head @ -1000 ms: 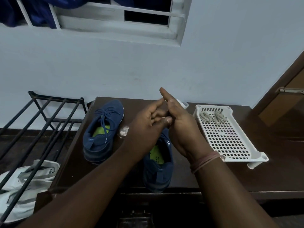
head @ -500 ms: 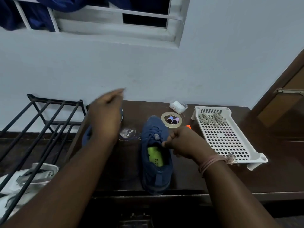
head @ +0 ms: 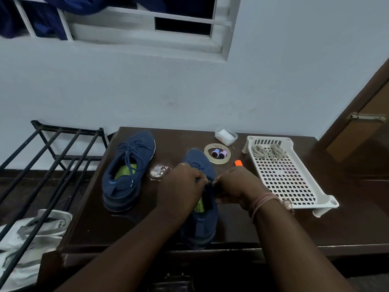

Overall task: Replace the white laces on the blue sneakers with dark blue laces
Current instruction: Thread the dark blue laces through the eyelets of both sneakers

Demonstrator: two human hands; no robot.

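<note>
No text can be read: small lettering on the green insole and a mark on the white box are too blurred.

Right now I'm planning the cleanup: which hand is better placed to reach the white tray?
Right. The right hand is at the near sneaker beside the white tray; the left hand is further away.

Single head view, looking steeply down and forward over the table, seemingly close, wide-angle
</note>
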